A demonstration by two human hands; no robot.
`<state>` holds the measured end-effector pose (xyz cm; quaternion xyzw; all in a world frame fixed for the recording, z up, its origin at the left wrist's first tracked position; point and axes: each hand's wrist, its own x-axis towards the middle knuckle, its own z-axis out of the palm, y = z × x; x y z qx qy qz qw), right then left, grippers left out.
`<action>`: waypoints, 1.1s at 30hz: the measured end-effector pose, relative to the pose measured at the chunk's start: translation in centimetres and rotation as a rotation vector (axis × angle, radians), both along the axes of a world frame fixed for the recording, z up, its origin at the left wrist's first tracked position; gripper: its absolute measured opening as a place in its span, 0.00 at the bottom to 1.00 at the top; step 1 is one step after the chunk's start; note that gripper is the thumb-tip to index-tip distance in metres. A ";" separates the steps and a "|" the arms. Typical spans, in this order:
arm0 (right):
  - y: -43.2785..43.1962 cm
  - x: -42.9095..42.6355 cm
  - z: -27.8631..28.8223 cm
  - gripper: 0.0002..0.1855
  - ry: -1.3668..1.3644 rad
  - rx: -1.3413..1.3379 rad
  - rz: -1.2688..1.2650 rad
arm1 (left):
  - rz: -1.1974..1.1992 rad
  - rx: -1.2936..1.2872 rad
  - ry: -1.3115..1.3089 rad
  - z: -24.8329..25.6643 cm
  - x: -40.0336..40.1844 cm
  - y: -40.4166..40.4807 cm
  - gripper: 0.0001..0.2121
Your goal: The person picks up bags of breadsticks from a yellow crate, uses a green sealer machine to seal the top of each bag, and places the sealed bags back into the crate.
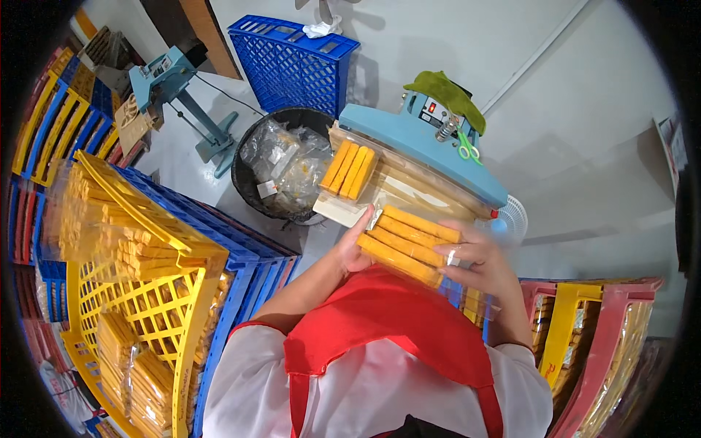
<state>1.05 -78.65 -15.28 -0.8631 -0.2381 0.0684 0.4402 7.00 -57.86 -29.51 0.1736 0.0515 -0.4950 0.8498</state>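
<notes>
Between my two hands is a clear plastic pack of several long yellow baked sticks (408, 241), held above the red apron. My left hand (357, 241) grips its left end, thumb on top near a small white label. At the right end, my right hand (473, 254) has its fingers on the pack, by another white piece; loose clear film extends below that hand. Another pack of yellow sticks (348, 169) lies beyond my left hand, on the worktop of a light-blue sealing machine (427, 148). Green-handled scissors (468, 149) hang on the machine.
A black bin (241, 183) with plastic waste stands beyond the worktop's left end. At left, a yellow crate (183, 328) with packed sticks leans by stacked blue crates (241, 279). Pink and yellow crates (608, 339) stand at right. Behind are a second sealer (189, 104) and an upright blue crate (296, 71).
</notes>
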 end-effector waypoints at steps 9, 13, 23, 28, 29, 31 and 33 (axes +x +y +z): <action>-0.2 0.3 0.2 0.22 -0.115 -0.076 0.115 | 0.039 -0.061 -0.157 0.8 0.5 0.2 0.32; -0.9 -0.3 -0.1 0.18 -0.153 -0.050 0.061 | 0.000 -0.046 -0.127 -0.1 0.7 -0.6 0.34; -7.7 -3.8 -7.9 0.12 0.234 0.192 -0.489 | -0.051 0.190 -0.187 -3.5 1.8 -7.3 0.29; -9.8 -5.3 -14.5 0.13 0.460 0.562 -0.822 | -0.110 0.347 -0.318 -6.9 2.9 -10.4 0.24; -10.2 -5.1 -15.3 0.13 0.461 0.575 -0.832 | -0.124 0.355 -0.320 -7.9 3.1 -10.6 0.24; -11.3 -5.2 -18.0 0.13 0.431 0.440 -0.833 | -0.165 0.354 -0.379 -8.1 3.4 -11.4 0.24; -11.8 -5.1 -19.8 0.12 0.396 0.517 -0.846 | -0.154 0.377 -0.358 -8.0 3.7 -11.7 0.24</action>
